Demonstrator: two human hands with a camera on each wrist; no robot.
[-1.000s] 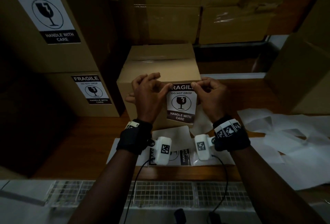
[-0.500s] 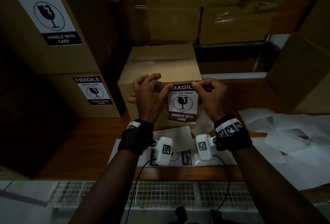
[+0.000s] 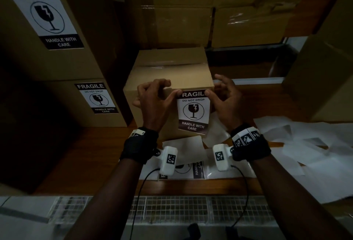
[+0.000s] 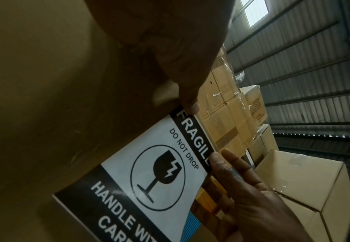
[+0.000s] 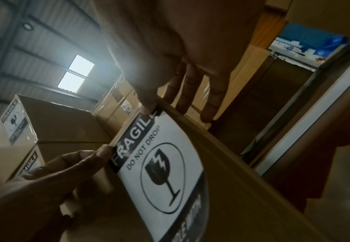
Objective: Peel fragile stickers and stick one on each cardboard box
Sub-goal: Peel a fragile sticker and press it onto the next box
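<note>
Holding the sticker [image 3: 193, 112] by its top corners, the left hand [image 3: 152, 104] and right hand [image 3: 227, 102] each pinch one corner against the front face of the small box [image 3: 168, 67]. Its long axis runs straight down from both thumbs; the lower edge looks unstuck, so smoothing likely goes downward, both hands equally near.
</note>
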